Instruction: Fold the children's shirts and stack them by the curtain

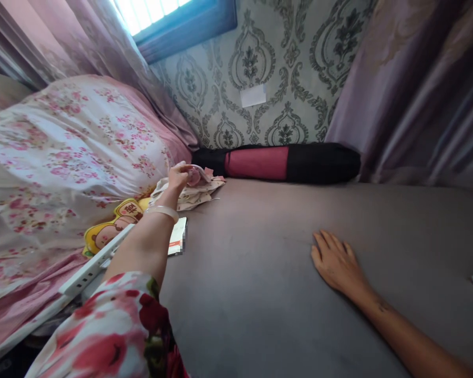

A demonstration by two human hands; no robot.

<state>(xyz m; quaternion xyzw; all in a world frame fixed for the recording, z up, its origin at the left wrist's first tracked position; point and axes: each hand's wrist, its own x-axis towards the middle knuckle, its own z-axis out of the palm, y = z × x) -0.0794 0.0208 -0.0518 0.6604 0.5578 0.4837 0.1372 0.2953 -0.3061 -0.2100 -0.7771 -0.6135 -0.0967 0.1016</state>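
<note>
My left hand [179,176] reaches far forward, with a pale bangle [163,211] on its wrist. Its fingers are closed on a pink-and-white cloth item [195,176], whose exact kind is unclear. Under and beside it lies a small pile of cream printed fabric [195,197]. My right hand [334,263] rests palm down on the grey surface [252,294], fingers stretched out and holding nothing. Partly behind my left forearm is a flat device with a lit screen [178,233]; the forearm hides its left side.
A long black-and-red bag [256,164] lies along the patterned wall [208,89]. Floral bedding [63,142] rises at the left, beside a yellow cartoon cushion [102,236] and a white slotted strip [90,265]. Purple curtains [410,100] hang at the right.
</note>
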